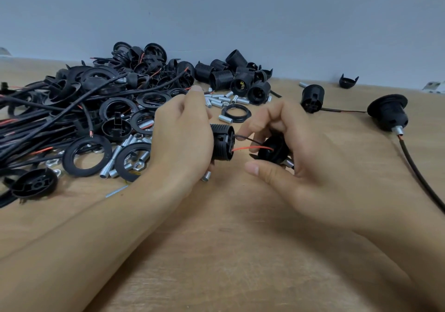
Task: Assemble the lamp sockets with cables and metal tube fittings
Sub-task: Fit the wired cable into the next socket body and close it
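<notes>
Now: threaded socket body (222, 142) gripped in left hand (183, 133), axis lying sideways, terminal end facing right hand (289, 153). Red wire (250, 147) and black wire (248, 139) bridge gap to socket cap (273, 151), pinched in right-hand fingers, metal tube (289, 163) poking out beneath. Parts apart, roughly coaxial. Cap mostly hidden by fingers; wire seating in terminals unclear. Parts heap beyond left hand on tabletop (228, 251).

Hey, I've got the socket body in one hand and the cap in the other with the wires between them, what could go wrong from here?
1. The thin red wire and black wire span the gap between socket body and cap; pulling apart may tug them out.
2. Closing them could pinch the slack.
3. A loose metal tube beneath your left hand might roll away.
</notes>
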A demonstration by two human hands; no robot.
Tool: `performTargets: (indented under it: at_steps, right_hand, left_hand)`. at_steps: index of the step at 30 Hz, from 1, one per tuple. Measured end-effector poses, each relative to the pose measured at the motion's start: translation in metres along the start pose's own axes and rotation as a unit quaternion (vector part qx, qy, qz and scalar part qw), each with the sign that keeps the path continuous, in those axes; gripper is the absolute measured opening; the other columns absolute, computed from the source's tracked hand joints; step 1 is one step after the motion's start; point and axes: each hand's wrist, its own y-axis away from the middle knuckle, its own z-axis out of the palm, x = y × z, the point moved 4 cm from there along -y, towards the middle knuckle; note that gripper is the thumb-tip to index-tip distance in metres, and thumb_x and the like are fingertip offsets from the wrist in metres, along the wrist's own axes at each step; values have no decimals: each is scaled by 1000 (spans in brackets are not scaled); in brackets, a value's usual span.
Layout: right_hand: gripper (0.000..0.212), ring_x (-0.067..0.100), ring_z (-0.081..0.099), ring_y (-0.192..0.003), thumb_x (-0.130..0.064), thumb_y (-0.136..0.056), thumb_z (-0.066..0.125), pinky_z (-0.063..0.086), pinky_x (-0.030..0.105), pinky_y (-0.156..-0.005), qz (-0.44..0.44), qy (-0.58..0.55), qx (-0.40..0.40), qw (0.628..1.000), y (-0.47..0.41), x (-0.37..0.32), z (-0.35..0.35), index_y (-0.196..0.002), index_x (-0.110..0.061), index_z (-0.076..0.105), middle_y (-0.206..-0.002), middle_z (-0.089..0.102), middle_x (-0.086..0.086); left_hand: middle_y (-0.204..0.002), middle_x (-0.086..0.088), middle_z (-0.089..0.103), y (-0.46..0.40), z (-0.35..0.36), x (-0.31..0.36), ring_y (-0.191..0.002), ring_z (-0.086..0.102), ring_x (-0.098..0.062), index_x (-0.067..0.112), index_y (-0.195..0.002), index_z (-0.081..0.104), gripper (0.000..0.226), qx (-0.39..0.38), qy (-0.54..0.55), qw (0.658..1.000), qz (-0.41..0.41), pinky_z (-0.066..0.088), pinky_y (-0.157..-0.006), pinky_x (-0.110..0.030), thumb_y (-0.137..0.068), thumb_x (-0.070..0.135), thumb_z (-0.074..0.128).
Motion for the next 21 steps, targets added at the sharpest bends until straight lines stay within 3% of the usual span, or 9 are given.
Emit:
performTargets:
  at_steps: [6,9,12,14,17,21]
  right_hand:
    - [44,13,60,-103,-23,-81,66,53,39,-84,28,-27,0,999,-1,3,1,-105,-40,33,-119,56,-6]
    - [45,17,65,-106,-30,-79,76,52,46,-92,69,-91,3,993,-3,5,-1,-109,-28,43,-119,63,-6]
    - [50,18,70,-98,-29,-68,72,55,35,-91,123,-156,-9,980,-3,5,-7,-112,-13,55,-110,71,3]
    - [47,19,72,-91,-27,-67,70,56,21,-82,138,-166,-20,976,-3,1,-10,-112,-14,63,-104,74,4]
    - [41,13,73,-75,-23,-70,69,50,8,-67,151,-195,-13,969,-2,-3,-12,-111,-19,70,-96,75,4]
    - [46,24,75,-78,-23,-72,68,59,22,-67,179,-273,-7,945,-2,0,-10,-117,-11,67,-94,75,11]
  left_hand:
    - [-45,7,43,0,0,-1,-36,48,-23,25,-51,54,40,-2,18,1000,3,35,-35,-25,-82,50,45]
    - [-48,3,44,2,0,2,-37,49,-24,21,-58,53,39,-2,26,999,20,36,-35,-25,-84,48,44]
    - [-52,2,47,5,0,7,-38,49,-18,15,-65,52,40,-6,20,998,59,36,-33,-24,-94,41,43]
    - [-51,4,49,8,0,10,-36,48,-13,14,-67,52,40,-6,12,997,82,36,-31,-23,-98,38,43]
    - [-56,-4,51,8,-1,13,-36,46,-19,12,-69,51,41,0,12,995,96,36,-31,-26,-101,36,42]
    - [-58,-11,52,7,-3,15,-43,47,-23,13,-69,51,42,17,-2,993,118,37,-35,-33,-103,36,41]
